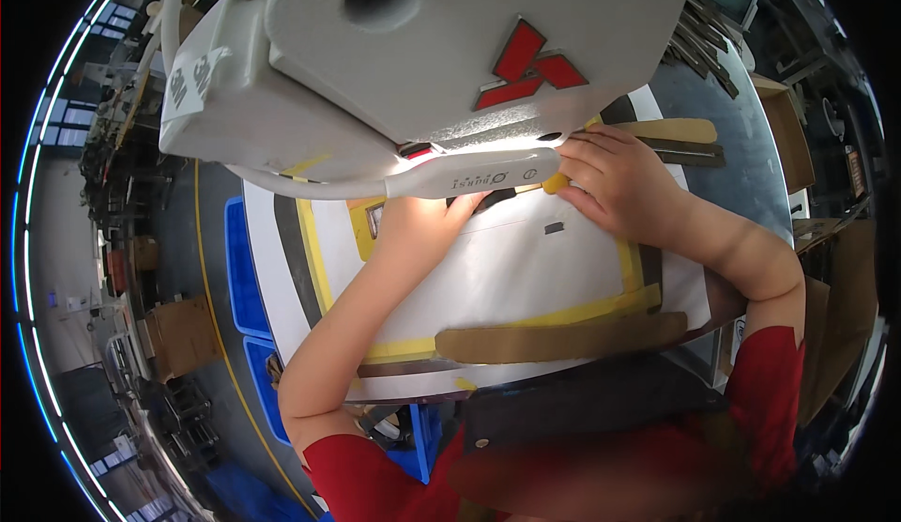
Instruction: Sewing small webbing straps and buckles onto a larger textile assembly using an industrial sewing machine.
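**Both hands on the white template under the sewing machine head**

We see our left hand lying flat on the white template, palm down, fingers stretched toward the machine. The fingertips pass under the slim white lamp arm, so we cannot tell how far they spread or whether they pinch anything; the hand seems only to press the sheet down.

Our right hand rests just beside it, to the right, knuckles up and fingers curled. Its fingertips meet a small yellow piece at the sheet's far edge, close under the lamp arm. Whether the fingers grip that piece or merely touch it, we cannot tell.

The template lies beneath both palms and reaches back toward our body. Yellow tape borders it on the near side and along the left, beyond our left wrist. A long brown cardboard strip lies across the near edge, between our forearms. A small dark rectangular slot shows in the sheet just below the right hand.

Above both hands looms the grey sewing machine head with a red emblem. Left of our left forearm, past the table edge, stand blue plastic crates.
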`<state>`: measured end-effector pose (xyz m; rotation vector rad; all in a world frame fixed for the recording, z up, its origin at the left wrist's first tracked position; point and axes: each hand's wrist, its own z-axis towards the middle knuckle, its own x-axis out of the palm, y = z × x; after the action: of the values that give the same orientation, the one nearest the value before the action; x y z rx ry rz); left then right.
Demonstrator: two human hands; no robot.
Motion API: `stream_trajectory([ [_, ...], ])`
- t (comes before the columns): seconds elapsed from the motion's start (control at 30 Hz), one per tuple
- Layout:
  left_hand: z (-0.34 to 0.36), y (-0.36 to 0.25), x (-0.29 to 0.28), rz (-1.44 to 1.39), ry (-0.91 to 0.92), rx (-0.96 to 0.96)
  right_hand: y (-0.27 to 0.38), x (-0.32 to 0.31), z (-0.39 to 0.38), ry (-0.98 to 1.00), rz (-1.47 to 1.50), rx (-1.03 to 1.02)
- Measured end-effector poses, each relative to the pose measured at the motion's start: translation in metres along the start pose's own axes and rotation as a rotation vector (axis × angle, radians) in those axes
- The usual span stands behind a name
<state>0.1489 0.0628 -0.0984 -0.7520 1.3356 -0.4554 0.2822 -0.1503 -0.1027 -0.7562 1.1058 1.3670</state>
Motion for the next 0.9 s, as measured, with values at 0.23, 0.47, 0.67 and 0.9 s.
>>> stream_trajectory([
  [0.23,0.017,0.015,0.013,0.054,0.073,-0.117,-0.003,-0.001,0.0,-0.014,0.026,-0.008],
  [0.47,0.024,0.012,0.007,0.366,0.268,-0.238,-0.004,0.0,0.001,-0.014,0.025,-0.021],
  [0.67,0.033,0.018,0.01,0.42,0.295,-0.316,-0.002,-0.001,0.009,0.041,0.083,-0.01],
  [0.9,0.021,0.002,0.001,0.193,0.187,-0.285,0.0,0.003,0.011,0.036,-0.006,-0.025],
])
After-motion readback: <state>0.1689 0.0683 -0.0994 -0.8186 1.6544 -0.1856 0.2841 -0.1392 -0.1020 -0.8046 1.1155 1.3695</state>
